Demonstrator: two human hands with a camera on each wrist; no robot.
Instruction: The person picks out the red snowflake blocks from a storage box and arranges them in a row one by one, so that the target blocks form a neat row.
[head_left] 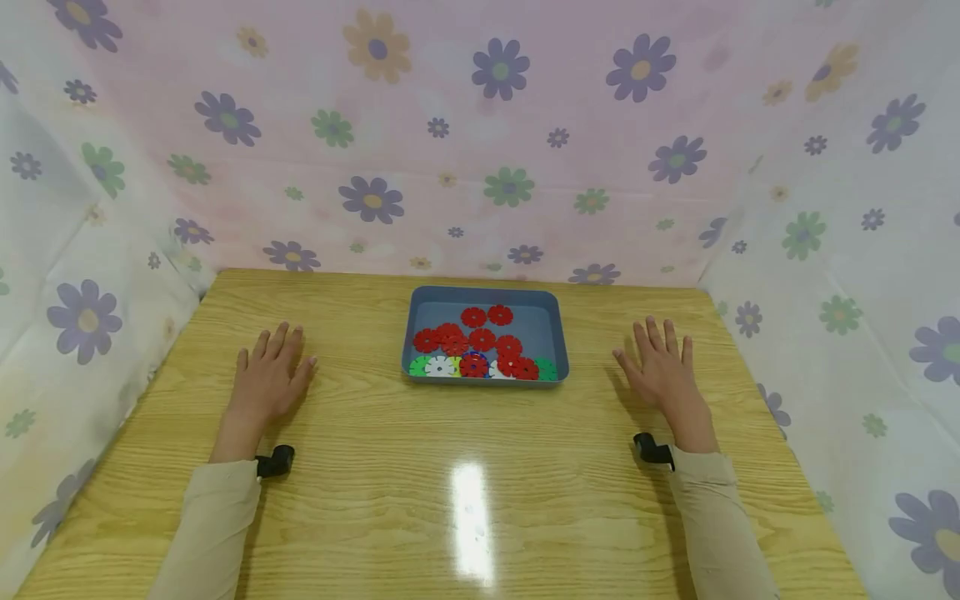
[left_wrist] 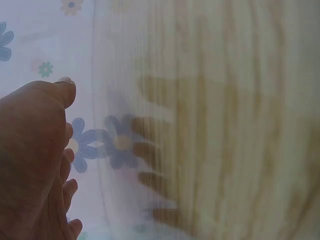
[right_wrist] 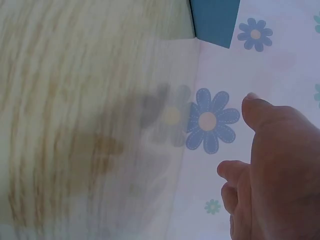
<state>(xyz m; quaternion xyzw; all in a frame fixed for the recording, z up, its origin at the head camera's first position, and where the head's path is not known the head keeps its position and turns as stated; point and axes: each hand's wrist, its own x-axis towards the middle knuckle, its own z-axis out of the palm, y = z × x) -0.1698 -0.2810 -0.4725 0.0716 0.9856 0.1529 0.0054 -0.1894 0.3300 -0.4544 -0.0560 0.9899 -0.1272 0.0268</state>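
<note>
My left hand is palm down over the left part of the wooden table, fingers spread and holding nothing. On the right side, my right hand lies the same way, also bare of any object. Between them, farther back, sits a shallow grey-blue tray. Inside it are several red notched discs, mostly along the front half. A white disc, a green disc and bits of yellow and blue line the tray's front wall. Both hands are well apart from the tray.
The wooden table reaches back to a flower-printed cloth, which also hangs along both sides. A black wrist camera is strapped at the left sleeve, another black camera at the right. Part of the tray's side shows in the right wrist view.
</note>
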